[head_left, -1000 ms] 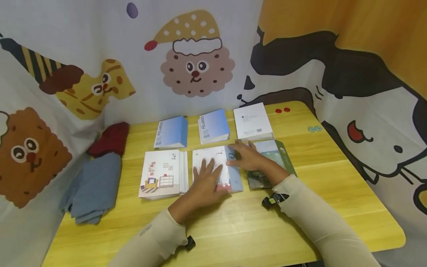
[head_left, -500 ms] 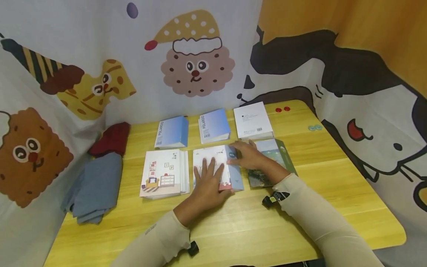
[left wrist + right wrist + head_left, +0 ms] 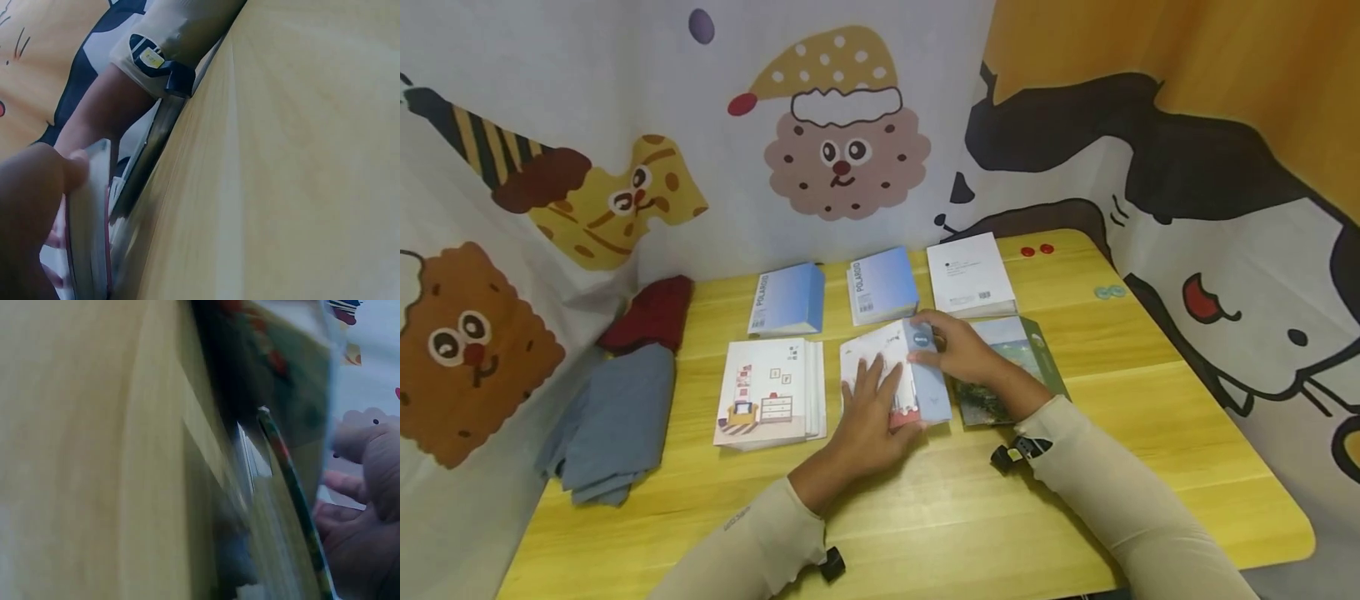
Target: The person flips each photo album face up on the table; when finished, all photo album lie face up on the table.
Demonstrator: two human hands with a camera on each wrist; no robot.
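A white book [image 3: 905,408] with a pink lower edge and a blue strip on its right side is tilted, its right side raised off the table. My left hand [image 3: 868,417] rests on its cover with straight, spread fingers; its thumb lies at the near edge, as the left wrist view shows on the book's end [image 3: 94,237]. My right hand [image 3: 962,346] grips the raised far right side, thumb on the blue strip. Right of it lies a book with a landscape cover [image 3: 1000,400] and green edge, partly under my right forearm. In the right wrist view, my right hand [image 3: 375,487] sits beside blurred covers.
A white book with a room drawing [image 3: 760,396] lies left. Behind stand a blue book [image 3: 790,296], another blue book [image 3: 883,283] and a white book [image 3: 970,271]. Folded grey-blue cloth [image 3: 617,417], dark red cloth [image 3: 651,312], red buttons [image 3: 1037,250] and green buttons [image 3: 1108,292] lie near the table's edges.
The white book lay nearly flat before; now my right hand has raised its right side and tilted it. My left hand stays on the cover. The other books have not moved.
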